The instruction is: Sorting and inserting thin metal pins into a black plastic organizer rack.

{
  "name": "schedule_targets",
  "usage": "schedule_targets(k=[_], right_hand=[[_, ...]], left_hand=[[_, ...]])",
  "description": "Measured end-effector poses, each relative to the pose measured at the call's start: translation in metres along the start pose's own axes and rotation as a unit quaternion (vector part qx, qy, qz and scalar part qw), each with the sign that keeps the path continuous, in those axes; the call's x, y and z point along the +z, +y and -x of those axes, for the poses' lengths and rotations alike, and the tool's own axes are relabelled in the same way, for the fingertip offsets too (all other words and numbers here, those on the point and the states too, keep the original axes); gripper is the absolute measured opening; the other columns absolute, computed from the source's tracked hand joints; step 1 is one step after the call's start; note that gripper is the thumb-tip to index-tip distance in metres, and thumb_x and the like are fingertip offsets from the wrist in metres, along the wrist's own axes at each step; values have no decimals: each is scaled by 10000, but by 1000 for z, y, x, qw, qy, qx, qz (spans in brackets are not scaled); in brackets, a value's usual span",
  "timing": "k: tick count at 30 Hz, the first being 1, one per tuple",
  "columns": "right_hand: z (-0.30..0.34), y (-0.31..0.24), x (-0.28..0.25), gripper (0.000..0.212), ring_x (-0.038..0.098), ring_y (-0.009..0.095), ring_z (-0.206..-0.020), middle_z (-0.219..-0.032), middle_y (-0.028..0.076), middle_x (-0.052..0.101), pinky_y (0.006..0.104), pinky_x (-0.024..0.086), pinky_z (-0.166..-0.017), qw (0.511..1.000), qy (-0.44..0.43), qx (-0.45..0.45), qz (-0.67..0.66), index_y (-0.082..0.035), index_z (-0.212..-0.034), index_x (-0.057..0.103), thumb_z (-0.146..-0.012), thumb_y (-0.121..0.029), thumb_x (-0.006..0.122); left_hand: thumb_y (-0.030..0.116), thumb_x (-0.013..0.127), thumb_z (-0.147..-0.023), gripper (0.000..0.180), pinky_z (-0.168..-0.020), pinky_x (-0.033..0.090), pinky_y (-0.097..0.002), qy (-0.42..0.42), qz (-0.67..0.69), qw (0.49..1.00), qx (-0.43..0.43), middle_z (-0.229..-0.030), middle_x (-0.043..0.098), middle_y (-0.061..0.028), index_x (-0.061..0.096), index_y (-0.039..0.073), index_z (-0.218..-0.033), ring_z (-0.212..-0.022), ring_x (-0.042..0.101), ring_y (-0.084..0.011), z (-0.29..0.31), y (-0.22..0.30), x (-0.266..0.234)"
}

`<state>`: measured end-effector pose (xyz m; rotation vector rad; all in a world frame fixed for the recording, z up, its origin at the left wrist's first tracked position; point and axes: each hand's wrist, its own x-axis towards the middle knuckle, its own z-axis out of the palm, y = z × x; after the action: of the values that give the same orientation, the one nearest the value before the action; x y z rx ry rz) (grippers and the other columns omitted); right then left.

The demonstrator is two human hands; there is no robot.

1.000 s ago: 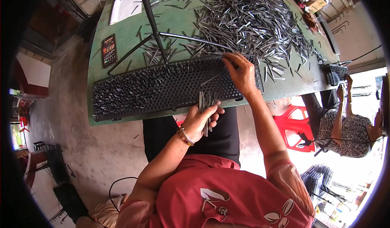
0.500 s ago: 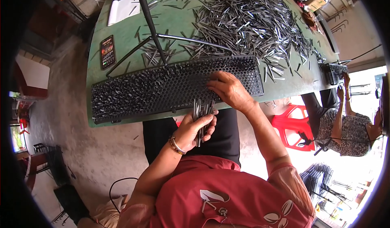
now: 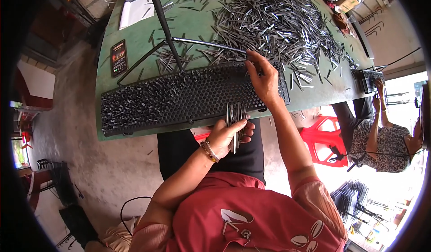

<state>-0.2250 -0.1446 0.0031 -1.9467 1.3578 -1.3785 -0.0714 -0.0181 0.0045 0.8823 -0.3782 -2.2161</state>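
A bundle of thin dark metal strips (image 3: 231, 113) is clasped in my left hand (image 3: 221, 138), just off the near edge of a long black perforated tray (image 3: 208, 95). Many strips stand upright in the tray's holes, densest at the left end and along the far edge; its middle shows bare holes. Over the right part of the tray, my right hand (image 3: 266, 79) has its thumb and fingers drawn together near the far edge. Whatever is between those fingertips is too small or hidden to make out.
A large heap of loose strips (image 3: 278, 25) covers the far right of the green table (image 3: 188, 20). Behind the tray stands a black tripod-like stand (image 3: 162, 25), near a phone (image 3: 119, 58) and white paper (image 3: 137, 13). At right, another person works beside a red stool (image 3: 321, 139).
My right hand has moved right and away from me, toward the tray's far edge. My left hand, still holding the bundle, has shifted right and slightly toward the tray.
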Motion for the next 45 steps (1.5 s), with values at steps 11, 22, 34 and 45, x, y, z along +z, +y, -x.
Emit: schedule_targets(k=[11, 22, 34, 45], right_hand=[[5, 3, -2, 241, 616, 244, -776, -876, 73, 651, 324, 443, -718, 972, -23, -158, 174, -71, -1003, 642, -765, -49, 677], [14, 0, -4, 204, 603, 248, -785, -900, 69, 630, 322, 449, -700, 964, -22, -153, 217, -64, -952, 656, -752, -37, 681], [29, -67, -5, 247, 544, 67, -704, -759, 35, 627, 221, 433, -619, 904, -322, 240, -145, 41, -864, 673, -852, -205, 666], [18, -80, 17, 184, 535, 58, -576, -679, 29, 641, 212, 408, -511, 872, -348, 303, -163, 23, -811, 696, -804, -161, 692]], left_hand=[[135, 554, -908, 216, -742, 545, -333, -7, -3, 1000, 11, -998, 640, -130, 562, 16, -1087, -884, 639, -201, -4, -4, -12], [167, 549, -917, 242, -683, 536, -300, -1, -1, 1000, 8, -995, 643, -112, 553, 37, -1121, -837, 631, -160, 7, 2, -9], [210, 548, -923, 232, -589, 506, -243, 22, -50, 987, 149, -960, 656, -94, 568, 31, -1069, -740, 612, -112, 22, 18, -19], [251, 508, -941, 297, -530, 474, -216, 23, -39, 991, 125, -943, 651, -96, 544, 42, -1149, -702, 594, -97, 39, 20, -35]])
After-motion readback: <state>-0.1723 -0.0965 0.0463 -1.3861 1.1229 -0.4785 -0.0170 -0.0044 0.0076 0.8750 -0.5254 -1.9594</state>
